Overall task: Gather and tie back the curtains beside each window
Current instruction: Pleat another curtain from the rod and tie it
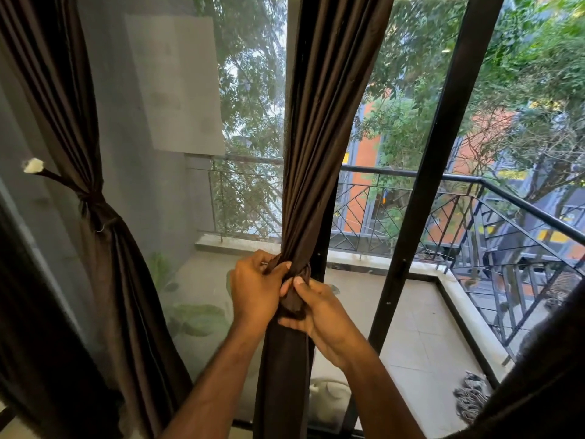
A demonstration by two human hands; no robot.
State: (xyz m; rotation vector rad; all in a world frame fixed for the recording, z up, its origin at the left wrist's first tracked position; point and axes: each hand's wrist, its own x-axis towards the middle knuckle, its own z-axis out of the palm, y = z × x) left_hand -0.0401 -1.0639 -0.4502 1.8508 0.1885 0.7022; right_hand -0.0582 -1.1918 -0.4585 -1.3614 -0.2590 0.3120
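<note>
Both hands' fingers around dark brown curtain (319, 122), bunched into a knot.

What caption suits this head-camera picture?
Both hands, left hand and right hand, knot the middle curtain at a balcony window.

Out past the glass I look down on my balcony floor (421, 337) of pale tiles, fenced along its far and right edges by a black metal railing (493, 198). A striped rag (471, 396) lies crumpled near the floor's right edge. Green trees (421, 122) stand beyond the railing, with an orange building (367, 160) behind them.
</note>
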